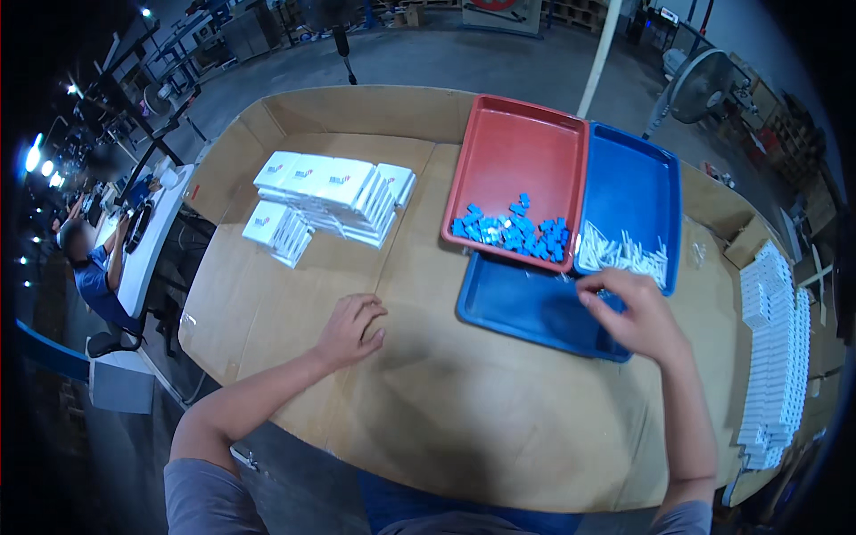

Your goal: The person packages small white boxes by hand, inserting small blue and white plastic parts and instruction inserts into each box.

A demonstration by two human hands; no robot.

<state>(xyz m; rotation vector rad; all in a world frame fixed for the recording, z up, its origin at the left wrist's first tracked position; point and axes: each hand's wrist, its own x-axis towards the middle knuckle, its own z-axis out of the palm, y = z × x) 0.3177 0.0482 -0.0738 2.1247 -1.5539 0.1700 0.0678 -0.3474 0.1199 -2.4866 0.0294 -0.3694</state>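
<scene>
Left hand [349,332] is loose and empty; can't tell if my right hand [640,312] pinches anything. I'd lift white sticks [622,255] singly.

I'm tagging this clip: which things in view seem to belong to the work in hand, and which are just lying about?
Probably the work:
- red tray with blue pieces
- upper blue tray with white sticks
- lower blue tray, near the right hand
- stacked white items at left

Probably just around:
- fan
- co-worker's table
</scene>
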